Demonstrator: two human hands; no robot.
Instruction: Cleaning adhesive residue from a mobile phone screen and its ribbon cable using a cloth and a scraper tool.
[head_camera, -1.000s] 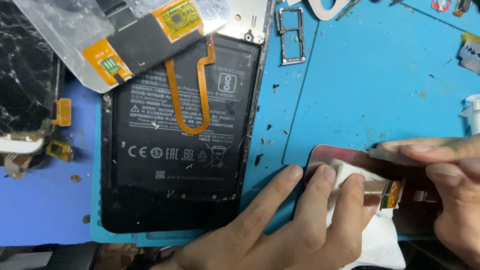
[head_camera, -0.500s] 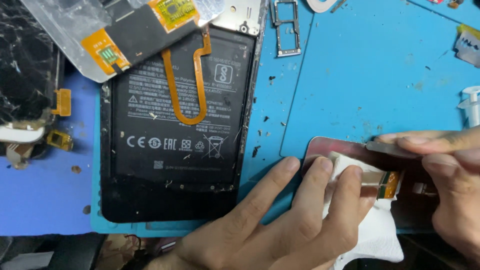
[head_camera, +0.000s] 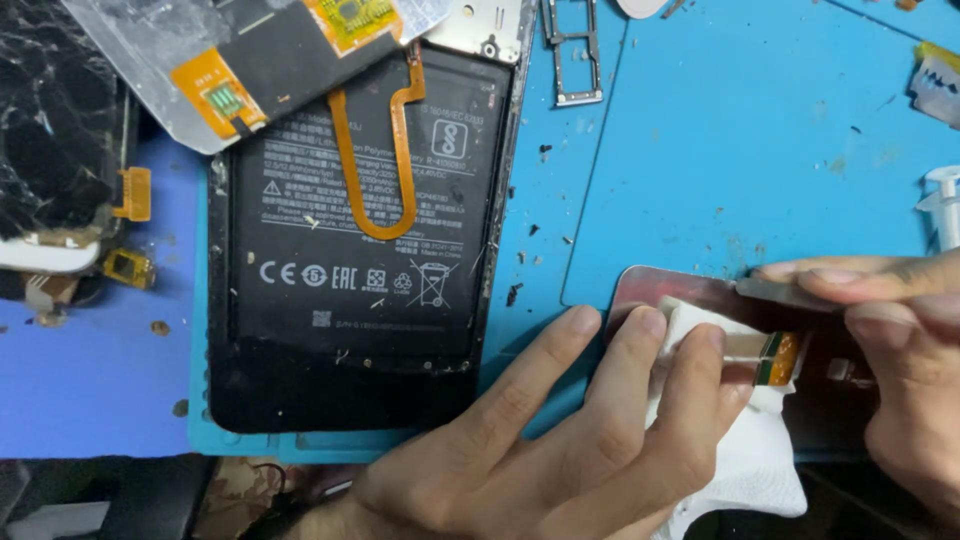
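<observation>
Down at the bottom right of the blue mat, I have my left hand lying flat with its fingers stretched out, holding nothing, just pressing a white cloth onto the shiny phone panel. My right hand is pinched shut on a thin metal tool, laid along the panel's top edge near the orange cable end. Since a second ago both hands have hardly moved on the panel, so I think the work is going slowly and carefully.
</observation>
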